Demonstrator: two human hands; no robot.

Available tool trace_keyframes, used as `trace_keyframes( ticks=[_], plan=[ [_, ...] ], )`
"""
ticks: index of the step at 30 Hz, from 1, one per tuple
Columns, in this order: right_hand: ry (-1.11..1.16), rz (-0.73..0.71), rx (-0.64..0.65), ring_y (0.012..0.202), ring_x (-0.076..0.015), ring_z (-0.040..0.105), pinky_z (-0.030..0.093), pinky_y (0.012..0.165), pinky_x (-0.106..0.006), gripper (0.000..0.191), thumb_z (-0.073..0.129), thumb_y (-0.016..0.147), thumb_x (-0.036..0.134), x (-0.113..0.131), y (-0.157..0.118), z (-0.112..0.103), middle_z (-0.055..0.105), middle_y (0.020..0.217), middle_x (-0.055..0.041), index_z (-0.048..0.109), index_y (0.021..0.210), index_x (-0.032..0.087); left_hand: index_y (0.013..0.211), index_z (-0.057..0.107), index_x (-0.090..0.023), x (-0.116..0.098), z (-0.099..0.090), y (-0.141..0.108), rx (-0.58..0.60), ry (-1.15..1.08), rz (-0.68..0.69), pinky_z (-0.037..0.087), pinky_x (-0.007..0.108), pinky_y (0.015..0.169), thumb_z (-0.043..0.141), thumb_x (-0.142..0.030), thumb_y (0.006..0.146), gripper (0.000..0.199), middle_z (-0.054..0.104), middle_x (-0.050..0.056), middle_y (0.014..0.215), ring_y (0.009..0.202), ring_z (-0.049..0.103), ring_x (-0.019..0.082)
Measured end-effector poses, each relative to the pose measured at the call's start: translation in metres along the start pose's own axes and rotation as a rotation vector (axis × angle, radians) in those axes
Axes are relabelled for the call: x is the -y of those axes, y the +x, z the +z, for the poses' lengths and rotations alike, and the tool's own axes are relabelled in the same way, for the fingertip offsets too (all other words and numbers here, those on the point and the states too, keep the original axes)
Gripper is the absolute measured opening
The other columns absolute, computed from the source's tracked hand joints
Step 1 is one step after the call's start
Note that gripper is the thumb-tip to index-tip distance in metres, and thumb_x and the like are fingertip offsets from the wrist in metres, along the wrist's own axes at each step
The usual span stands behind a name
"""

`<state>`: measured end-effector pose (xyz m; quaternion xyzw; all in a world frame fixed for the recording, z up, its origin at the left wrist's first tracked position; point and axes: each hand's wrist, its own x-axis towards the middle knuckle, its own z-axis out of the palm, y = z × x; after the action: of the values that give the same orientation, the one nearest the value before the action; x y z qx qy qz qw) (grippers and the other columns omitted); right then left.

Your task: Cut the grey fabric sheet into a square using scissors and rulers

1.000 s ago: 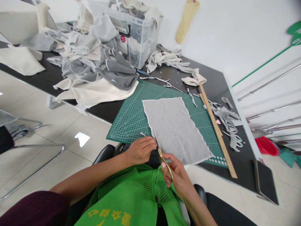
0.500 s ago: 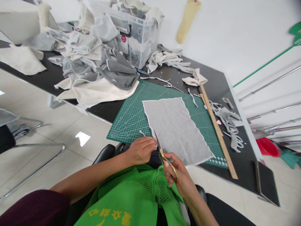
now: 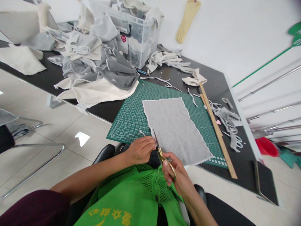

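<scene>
A grey piece of cloth (image 3: pixel 174 125) with a pale, wavy edge lies flat over the green cutting mat (image 3: pixel 128 116), its near corner hanging past the table edge. My left hand (image 3: pixel 142 149) pinches the cloth's left edge near that corner; the fingertips hide the exact grip. In my right hand (image 3: pixel 175 171) are gold-handled scissors (image 3: pixel 160 152), thumb and fingers in the loops. Their blades point away from me along the cloth's left edge, right beside my left fingertips. A thin trimmed strip (image 3: pixel 142 133) rests on the mat just beyond my left hand.
Wooden rulers (image 3: pixel 217 130) lie along the mat's right side, with fabric scraps and white-handled scissors (image 3: pixel 238 142) beyond. Heaped grey and cream cloths (image 3: pixel 82 59) cover the left. Behind stands a clear plastic bin (image 3: pixel 141 40) full of fabric. A blue pen-like tool (image 3: pixel 143 72) lies near it.
Almost nothing differs. The scissors and my right hand have shifted very slightly to the left; the cloth and my left hand stay in place.
</scene>
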<state>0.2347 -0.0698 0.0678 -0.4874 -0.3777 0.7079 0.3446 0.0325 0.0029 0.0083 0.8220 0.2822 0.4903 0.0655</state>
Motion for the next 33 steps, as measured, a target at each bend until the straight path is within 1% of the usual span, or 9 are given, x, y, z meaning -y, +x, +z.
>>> trace_keyframes(
  ticks=[3, 8, 12, 17, 23, 28, 33],
  plan=[
    [0.000, 0.000, 0.016, 0.040, -0.0036, 0.030, 0.032, 0.037, -0.014, 0.040, 0.071, 0.091, 0.054, -0.0016, -0.0018, -0.0024, 0.041, 0.060, 0.0115, 0.060, 0.116, 0.024, 0.102, 0.063, -0.016, 0.0003, 0.0001, -0.0012, 0.017, 0.002, 0.007, 0.064, 0.039, 0.094, 0.055, -0.004, 0.090, 0.018, 0.073, 0.010, 0.101, 0.106, 0.070, 0.022],
    [-0.040, 0.008, 0.020, 0.039, -0.0033, 0.033, 0.033, 0.037, -0.014, 0.041, 0.072, 0.091, 0.052, -0.0033, -0.0040, -0.0064, 0.044, 0.058, 0.0113, 0.061, 0.118, 0.023, 0.099, 0.063, -0.015, 0.0001, 0.0004, -0.0017, 0.028, 0.022, 0.024, 0.064, 0.040, 0.094, 0.055, -0.005, 0.090, 0.016, 0.073, 0.011, 0.101, 0.104, 0.070, 0.022],
    [-0.012, 0.022, 0.007, 0.037, -0.0033, 0.032, 0.033, 0.035, -0.014, 0.042, 0.072, 0.091, 0.054, -0.0026, -0.0025, -0.0048, 0.045, 0.056, 0.0119, 0.059, 0.116, 0.023, 0.099, 0.062, -0.014, -0.0001, -0.0008, -0.0006, 0.021, 0.010, 0.047, 0.064, 0.039, 0.093, 0.057, -0.003, 0.088, 0.016, 0.072, 0.011, 0.099, 0.104, 0.069, 0.023],
    [0.029, 0.025, -0.014, 0.039, -0.0037, 0.032, 0.031, 0.035, -0.013, 0.040, 0.071, 0.091, 0.055, 0.0007, 0.0034, -0.0006, 0.046, 0.057, 0.0114, 0.057, 0.111, 0.024, 0.098, 0.061, -0.014, -0.0004, -0.0032, 0.0002, 0.029, -0.008, 0.053, 0.064, 0.039, 0.093, 0.055, -0.002, 0.087, 0.017, 0.071, 0.011, 0.098, 0.106, 0.069, 0.024],
    [0.040, 0.019, -0.025, 0.040, -0.0032, 0.032, 0.031, 0.036, -0.013, 0.041, 0.071, 0.091, 0.055, 0.0035, 0.0049, 0.0033, 0.046, 0.059, 0.0108, 0.057, 0.112, 0.024, 0.096, 0.060, -0.013, 0.0001, -0.0044, 0.0002, 0.036, -0.027, 0.063, 0.064, 0.039, 0.093, 0.055, 0.000, 0.085, 0.017, 0.070, 0.011, 0.096, 0.106, 0.067, 0.024],
    [0.032, 0.021, -0.003, 0.040, -0.0030, 0.032, 0.032, 0.036, -0.014, 0.043, 0.073, 0.090, 0.056, 0.0018, 0.0028, 0.0019, 0.046, 0.060, 0.0105, 0.057, 0.114, 0.023, 0.096, 0.060, -0.014, -0.0001, -0.0045, 0.0007, 0.029, -0.032, 0.059, 0.064, 0.040, 0.091, 0.054, -0.002, 0.086, 0.017, 0.069, 0.010, 0.094, 0.103, 0.068, 0.024],
    [0.066, 0.021, -0.012, 0.039, -0.0031, 0.032, 0.031, 0.034, -0.014, 0.041, 0.071, 0.091, 0.056, -0.0032, 0.0028, -0.0005, 0.047, 0.060, 0.0105, 0.058, 0.114, 0.024, 0.095, 0.060, -0.013, -0.0005, -0.0035, -0.0006, 0.012, -0.041, 0.056, 0.064, 0.040, 0.091, 0.057, -0.003, 0.087, 0.013, 0.069, 0.011, 0.093, 0.104, 0.068, 0.025]
  ],
)
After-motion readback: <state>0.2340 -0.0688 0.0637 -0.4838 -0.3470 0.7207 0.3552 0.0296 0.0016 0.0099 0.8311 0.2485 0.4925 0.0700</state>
